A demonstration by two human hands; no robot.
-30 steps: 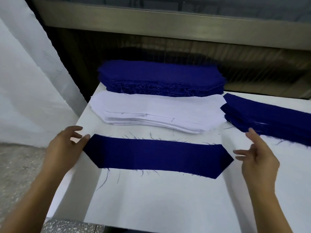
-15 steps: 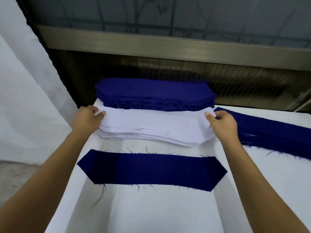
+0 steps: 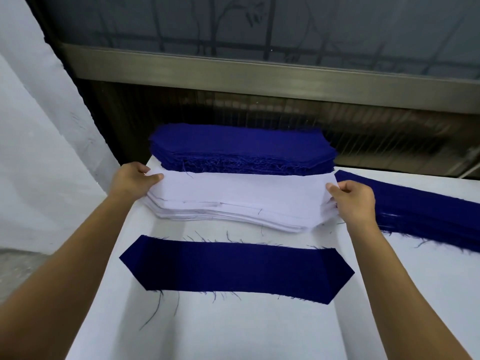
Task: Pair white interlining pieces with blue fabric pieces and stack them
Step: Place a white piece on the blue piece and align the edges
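My left hand [image 3: 130, 180] pinches the left tip and my right hand [image 3: 355, 201] pinches the right tip of the top white interlining piece [image 3: 241, 190] on its white stack [image 3: 233, 218], the single blue fabric piece [image 3: 233, 268] lying flat just nearer me.

Between the fingers of my left hand [image 3: 130, 180] and right hand [image 3: 355, 201] I see the interlining [image 3: 241, 201], plain white with a lilac cast. Beyond the fingertips the stack [image 3: 241, 146] is deep blue, its frayed edge paler. Nearer than the fingers, the piece [image 3: 233, 266] is navy. Right of my right fingers, a blue pile [image 3: 428, 206]. White table [image 3: 233, 333]; dim leaf pattern on the glass [image 3: 259, 24].
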